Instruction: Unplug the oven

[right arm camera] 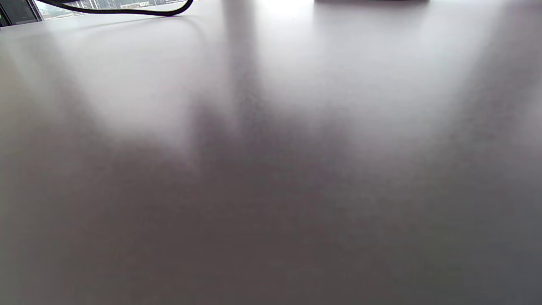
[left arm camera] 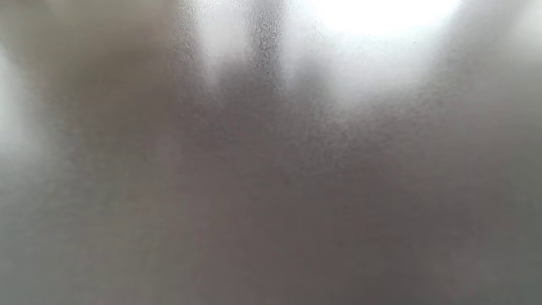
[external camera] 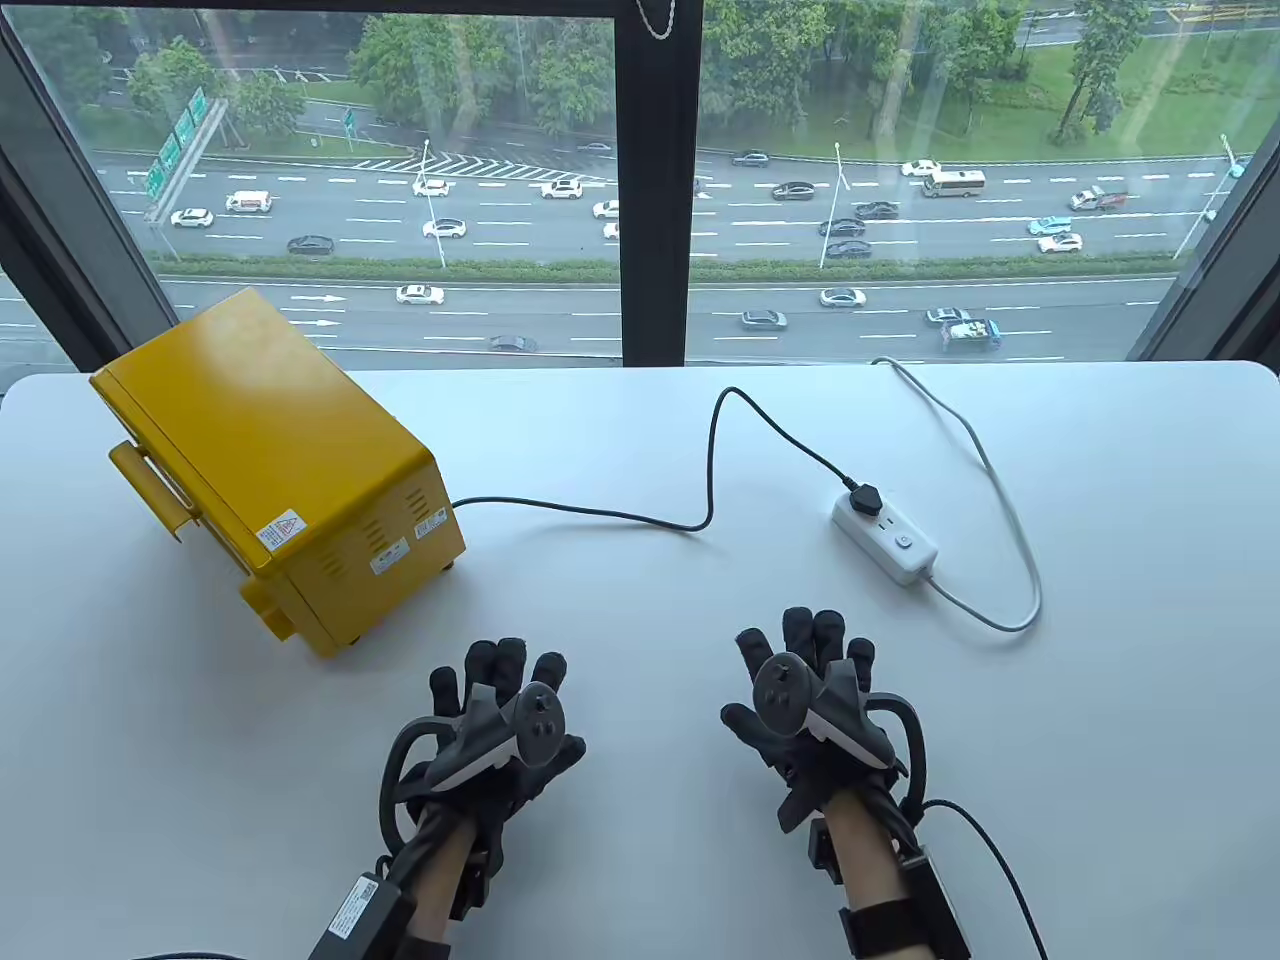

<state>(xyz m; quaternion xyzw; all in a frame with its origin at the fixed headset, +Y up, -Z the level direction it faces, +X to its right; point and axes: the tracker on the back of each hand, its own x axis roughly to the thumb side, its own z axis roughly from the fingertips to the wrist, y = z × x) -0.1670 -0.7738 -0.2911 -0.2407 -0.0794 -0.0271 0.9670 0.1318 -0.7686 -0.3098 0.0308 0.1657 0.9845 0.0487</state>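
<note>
A yellow oven [external camera: 270,465] stands on the white table [external camera: 640,850] at the left, its back end toward the middle. Its black cord [external camera: 620,515] runs right to a black plug [external camera: 866,498] seated in a white power strip [external camera: 885,540]. My left hand [external camera: 495,700] and right hand [external camera: 805,670] lie flat on the table near the front edge, fingers spread, holding nothing. The right hand is below and a little left of the strip, apart from it. The right wrist view shows bare table and a bit of the black cord [right arm camera: 123,10]. The left wrist view shows only blurred table.
The power strip's grey cable [external camera: 985,470] loops right and runs back over the table's far edge. A large window [external camera: 400,180] with a dark centre post [external camera: 655,180] stands right behind the table.
</note>
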